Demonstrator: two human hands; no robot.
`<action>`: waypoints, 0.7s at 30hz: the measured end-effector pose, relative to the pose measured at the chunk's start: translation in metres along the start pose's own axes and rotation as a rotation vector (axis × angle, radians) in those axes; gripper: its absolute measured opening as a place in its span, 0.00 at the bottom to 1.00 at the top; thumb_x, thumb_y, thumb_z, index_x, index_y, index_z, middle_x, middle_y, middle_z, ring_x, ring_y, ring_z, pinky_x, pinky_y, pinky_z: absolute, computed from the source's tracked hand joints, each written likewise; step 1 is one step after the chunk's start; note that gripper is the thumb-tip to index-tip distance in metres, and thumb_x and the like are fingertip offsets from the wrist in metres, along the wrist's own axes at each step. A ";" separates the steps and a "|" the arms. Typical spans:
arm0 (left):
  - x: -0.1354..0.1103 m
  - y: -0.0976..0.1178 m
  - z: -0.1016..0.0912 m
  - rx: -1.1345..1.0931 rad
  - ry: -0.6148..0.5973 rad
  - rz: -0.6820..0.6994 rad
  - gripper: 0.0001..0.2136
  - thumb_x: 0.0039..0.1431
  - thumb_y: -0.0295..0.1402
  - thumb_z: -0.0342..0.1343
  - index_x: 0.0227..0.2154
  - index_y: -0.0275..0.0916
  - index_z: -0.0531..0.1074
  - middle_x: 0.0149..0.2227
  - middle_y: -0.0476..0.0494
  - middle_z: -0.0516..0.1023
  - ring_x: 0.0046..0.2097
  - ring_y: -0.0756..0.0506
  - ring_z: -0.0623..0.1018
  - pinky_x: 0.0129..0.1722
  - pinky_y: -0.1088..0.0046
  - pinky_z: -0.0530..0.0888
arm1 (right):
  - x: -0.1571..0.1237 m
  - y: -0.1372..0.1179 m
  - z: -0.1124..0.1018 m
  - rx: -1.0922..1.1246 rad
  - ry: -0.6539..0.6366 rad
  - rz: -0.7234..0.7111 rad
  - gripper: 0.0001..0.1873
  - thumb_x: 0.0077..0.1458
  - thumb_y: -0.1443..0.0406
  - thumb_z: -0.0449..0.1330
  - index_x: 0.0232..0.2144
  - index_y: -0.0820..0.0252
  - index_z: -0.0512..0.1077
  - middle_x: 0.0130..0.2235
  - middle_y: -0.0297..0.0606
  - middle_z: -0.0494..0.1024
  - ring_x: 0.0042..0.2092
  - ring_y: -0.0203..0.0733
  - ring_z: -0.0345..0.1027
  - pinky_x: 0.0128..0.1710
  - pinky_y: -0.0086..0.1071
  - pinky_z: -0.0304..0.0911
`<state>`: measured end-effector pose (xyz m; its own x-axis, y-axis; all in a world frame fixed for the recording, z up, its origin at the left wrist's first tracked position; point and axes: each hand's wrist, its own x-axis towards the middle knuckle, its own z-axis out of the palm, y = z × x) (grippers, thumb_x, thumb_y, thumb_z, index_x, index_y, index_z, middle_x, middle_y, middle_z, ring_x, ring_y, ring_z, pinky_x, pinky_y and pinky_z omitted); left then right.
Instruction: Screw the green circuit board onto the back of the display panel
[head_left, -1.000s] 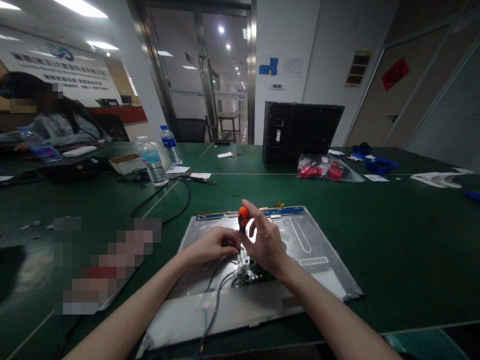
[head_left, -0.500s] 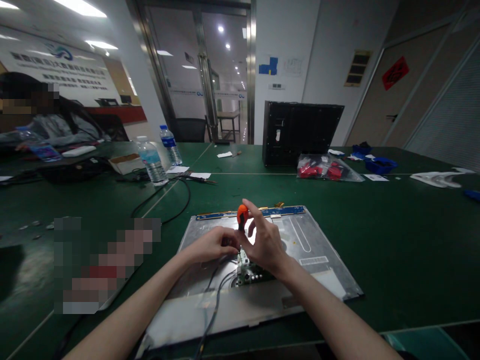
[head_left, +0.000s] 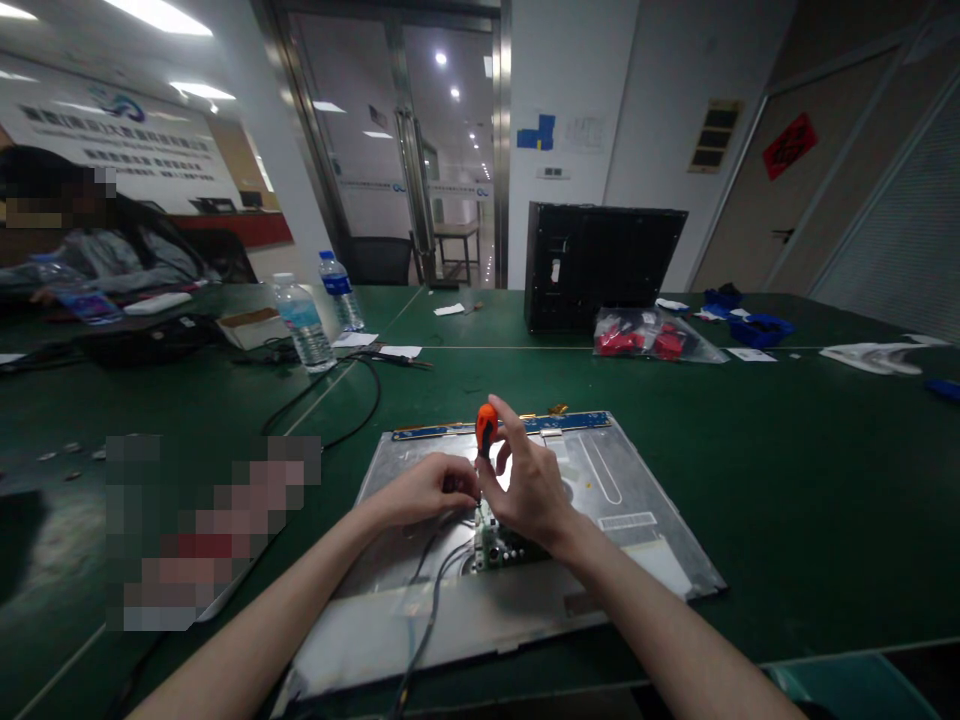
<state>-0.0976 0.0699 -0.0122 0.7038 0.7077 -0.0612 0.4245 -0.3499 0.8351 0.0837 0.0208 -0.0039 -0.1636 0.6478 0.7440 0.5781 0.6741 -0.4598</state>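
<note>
A silver metal display panel (head_left: pixel 645 490) lies flat on the green table (head_left: pixel 787 470). A small green circuit board (head_left: pixel 499 545) sits on its middle, with dark cables (head_left: pixel 424 620) running toward me. My right hand (head_left: pixel 529 485) is closed around an orange-handled screwdriver (head_left: pixel 486 428) held upright over the board. My left hand (head_left: pixel 427 488) is curled beside the screwdriver's shaft, fingertips pinched near it; what they grip is hidden.
Two water bottles (head_left: pixel 304 320) and a black cable (head_left: pixel 352 395) lie at the back left. A black monitor (head_left: pixel 600 265) stands behind the panel, with a plastic bag of red parts (head_left: pixel 652 338) and blue items (head_left: pixel 757 325) to its right. A person sits far left.
The screwdriver handle has turned slightly in my right hand's fingers. Both hands stay in the same place over the board.
</note>
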 end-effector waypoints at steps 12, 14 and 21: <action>0.000 0.004 0.000 -0.012 0.019 0.029 0.03 0.46 0.30 0.61 0.25 0.37 0.73 0.25 0.51 0.74 0.29 0.47 0.72 0.32 0.74 0.68 | 0.000 0.004 -0.001 -0.011 -0.028 -0.016 0.40 0.56 0.68 0.58 0.67 0.52 0.46 0.35 0.32 0.75 0.26 0.34 0.65 0.25 0.29 0.62; 0.000 0.003 0.000 -0.015 0.010 0.024 0.04 0.47 0.30 0.61 0.25 0.36 0.73 0.24 0.51 0.74 0.28 0.47 0.71 0.31 0.74 0.67 | 0.000 0.003 0.000 0.000 -0.032 -0.019 0.40 0.56 0.69 0.58 0.67 0.52 0.46 0.36 0.34 0.76 0.26 0.35 0.66 0.26 0.29 0.63; 0.000 0.000 0.000 -0.006 -0.006 0.019 0.05 0.49 0.32 0.61 0.27 0.35 0.74 0.25 0.50 0.73 0.28 0.47 0.70 0.31 0.73 0.67 | -0.001 0.002 0.001 0.000 -0.021 -0.023 0.38 0.55 0.70 0.56 0.65 0.55 0.48 0.37 0.35 0.77 0.26 0.35 0.67 0.26 0.30 0.64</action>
<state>-0.0978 0.0700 -0.0121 0.7149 0.6975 -0.0489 0.4077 -0.3591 0.8395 0.0841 0.0217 -0.0057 -0.1936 0.6395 0.7440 0.5736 0.6890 -0.4429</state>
